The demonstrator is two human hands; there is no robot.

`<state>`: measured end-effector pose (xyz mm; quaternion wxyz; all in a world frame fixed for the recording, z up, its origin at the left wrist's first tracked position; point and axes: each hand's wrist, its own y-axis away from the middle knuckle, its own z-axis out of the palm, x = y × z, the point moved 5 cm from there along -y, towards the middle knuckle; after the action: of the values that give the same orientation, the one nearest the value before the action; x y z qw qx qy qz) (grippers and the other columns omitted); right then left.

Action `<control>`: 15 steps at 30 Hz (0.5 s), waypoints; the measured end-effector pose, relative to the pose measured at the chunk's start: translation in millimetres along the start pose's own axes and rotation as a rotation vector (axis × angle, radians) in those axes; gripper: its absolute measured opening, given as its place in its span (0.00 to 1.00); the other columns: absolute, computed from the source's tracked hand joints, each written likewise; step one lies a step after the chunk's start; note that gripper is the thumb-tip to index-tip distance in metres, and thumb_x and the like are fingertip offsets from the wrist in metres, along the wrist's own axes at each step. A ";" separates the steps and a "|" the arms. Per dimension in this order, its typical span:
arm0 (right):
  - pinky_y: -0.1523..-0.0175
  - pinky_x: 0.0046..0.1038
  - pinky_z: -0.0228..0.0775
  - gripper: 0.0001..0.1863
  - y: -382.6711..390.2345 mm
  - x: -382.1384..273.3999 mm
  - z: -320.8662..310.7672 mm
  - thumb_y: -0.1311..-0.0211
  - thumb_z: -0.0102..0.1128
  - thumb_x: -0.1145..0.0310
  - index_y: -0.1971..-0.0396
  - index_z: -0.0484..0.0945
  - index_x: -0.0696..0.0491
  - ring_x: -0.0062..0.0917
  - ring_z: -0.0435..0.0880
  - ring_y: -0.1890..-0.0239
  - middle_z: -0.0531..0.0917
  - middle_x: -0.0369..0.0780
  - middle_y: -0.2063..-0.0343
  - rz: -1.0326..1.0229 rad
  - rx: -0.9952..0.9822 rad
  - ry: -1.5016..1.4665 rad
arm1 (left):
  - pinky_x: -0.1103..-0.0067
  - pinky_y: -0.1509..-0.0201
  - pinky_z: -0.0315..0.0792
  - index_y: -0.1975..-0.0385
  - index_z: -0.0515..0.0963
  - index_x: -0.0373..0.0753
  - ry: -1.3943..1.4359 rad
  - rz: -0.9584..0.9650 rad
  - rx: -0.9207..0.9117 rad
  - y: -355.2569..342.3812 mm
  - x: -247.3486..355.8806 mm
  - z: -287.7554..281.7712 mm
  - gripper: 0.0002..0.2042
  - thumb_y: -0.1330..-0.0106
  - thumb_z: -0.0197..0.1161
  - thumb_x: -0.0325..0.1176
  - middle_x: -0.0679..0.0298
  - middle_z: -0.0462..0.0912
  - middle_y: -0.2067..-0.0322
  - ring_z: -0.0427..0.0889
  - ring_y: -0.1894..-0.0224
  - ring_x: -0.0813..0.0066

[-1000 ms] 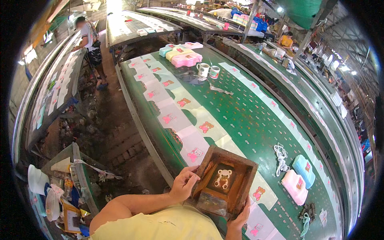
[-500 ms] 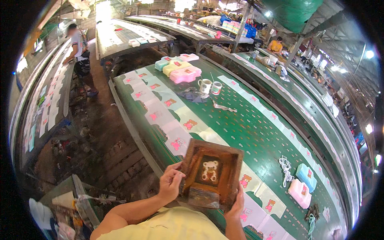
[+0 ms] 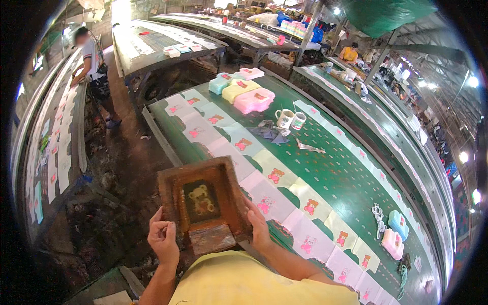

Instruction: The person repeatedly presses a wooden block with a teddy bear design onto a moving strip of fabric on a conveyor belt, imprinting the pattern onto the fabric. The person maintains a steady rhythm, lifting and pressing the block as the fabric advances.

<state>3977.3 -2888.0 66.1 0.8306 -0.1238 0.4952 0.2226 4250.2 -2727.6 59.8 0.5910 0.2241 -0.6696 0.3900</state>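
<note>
A brown-stained wooden screen-printing frame (image 3: 170,190) is held in front of my body, tilted so that its inside shows. A pale teddy-bear stencil (image 3: 202,199) is visible in its mesh. Across the frame's near end rests a flat, worn block (image 3: 212,238), perhaps a squeegee. My left hand (image 3: 163,238) is at the lower left edge of the frame with its fingers curled. On the other side, my right hand (image 3: 257,226) grips the right edge, its fingertips partly hidden. Bear-printed fabric pieces (image 3: 277,178) lie in rows on the green table (image 3: 325,178) to the right.
Pink, yellow and blue folded stacks (image 3: 251,100), two mugs (image 3: 285,119) and a dark rag (image 3: 269,131) sit on the table. More stacks (image 3: 392,243) and white cord (image 3: 377,219) lie at right. A person (image 3: 94,66) stands by the left table; another (image 3: 349,53) is far back.
Both hands have carried the frame leftward, away from the printed fabric, to beside the table's edge. My view has shifted too, and more of the near fabric row shows.
</note>
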 end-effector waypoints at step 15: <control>0.17 0.37 0.63 0.37 -236.3 150.1 178.9 0.10 0.57 0.52 0.12 0.62 0.55 0.30 0.75 0.22 0.77 0.44 0.22 0.180 -0.419 0.154 | 0.63 0.23 0.69 0.61 0.81 0.32 -0.079 -0.027 0.455 -143.3 -62.0 -150.1 0.10 0.13 0.62 0.30 0.43 0.80 0.27 0.78 0.23 0.56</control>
<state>4292.6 -2980.3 16.6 0.7235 -0.2654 0.5090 0.3835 4464.3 -2704.7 36.4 0.5038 0.3756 -0.5838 0.5141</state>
